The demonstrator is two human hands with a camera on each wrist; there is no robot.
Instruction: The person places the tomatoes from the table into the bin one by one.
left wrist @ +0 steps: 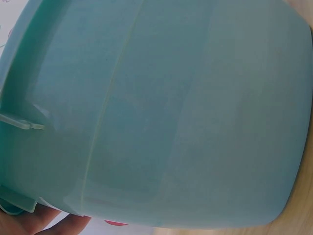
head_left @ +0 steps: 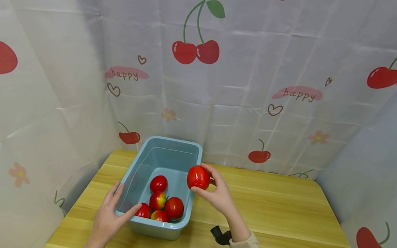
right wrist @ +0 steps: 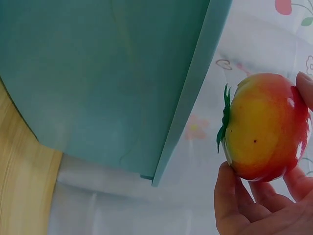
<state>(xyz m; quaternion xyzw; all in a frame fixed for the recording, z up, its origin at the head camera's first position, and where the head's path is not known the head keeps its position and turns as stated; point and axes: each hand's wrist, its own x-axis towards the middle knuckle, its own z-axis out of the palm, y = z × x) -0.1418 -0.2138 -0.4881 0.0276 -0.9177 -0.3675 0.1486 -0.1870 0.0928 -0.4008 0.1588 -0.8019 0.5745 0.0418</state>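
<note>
My right hand (head_left: 218,191) holds a shiny tomato (head_left: 198,177) above the right rim of a blue-green plastic bin (head_left: 171,157). In the right wrist view the same tomato (right wrist: 264,127) shows a yellow side and green leaves at its stem end, with fingers beneath it and the thumb at its far side. My left hand (head_left: 109,212) grips the bin's near left corner, thumb over the front rim and fingers along the left side. Several red tomatoes (head_left: 174,208) lie at the bin's near end, some with yellow patches. The bin's outer wall (left wrist: 171,122) fills the left wrist view.
The bin stands on the left part of a wood-grain table (head_left: 276,208). A white curtain (head_left: 234,115) printed with cherries hangs behind and at both sides. Near my right wrist is a black camera mount (head_left: 221,235).
</note>
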